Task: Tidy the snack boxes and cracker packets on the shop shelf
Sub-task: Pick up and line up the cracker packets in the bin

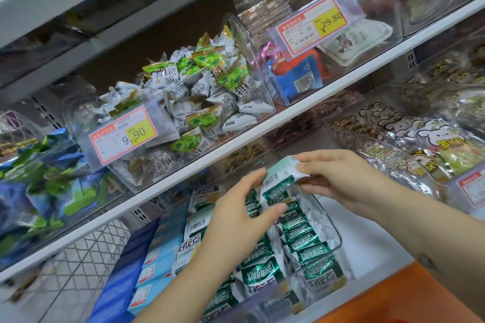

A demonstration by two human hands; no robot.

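My right hand (338, 178) pinches a green-and-white cracker packet (279, 178) by its top edge, lifted above a clear bin (329, 223) on the lower shelf. My left hand (241, 212) is beside the packet with fingers spread and relaxed, fingertips close to its lower left side. Several matching green cracker packets (301, 241) stand in rows inside the bin. Left of the bin, blue snack boxes (139, 265) lie in a stacked row.
The middle shelf carries a clear bin of green-and-white sweet packets (199, 94) with a 9.90 price tag (123, 135), and another bin with a 29.80 price tag (313, 25). Cartoon-printed bags (420, 139) fill the right. A wire grille (86, 252) stands at lower left.
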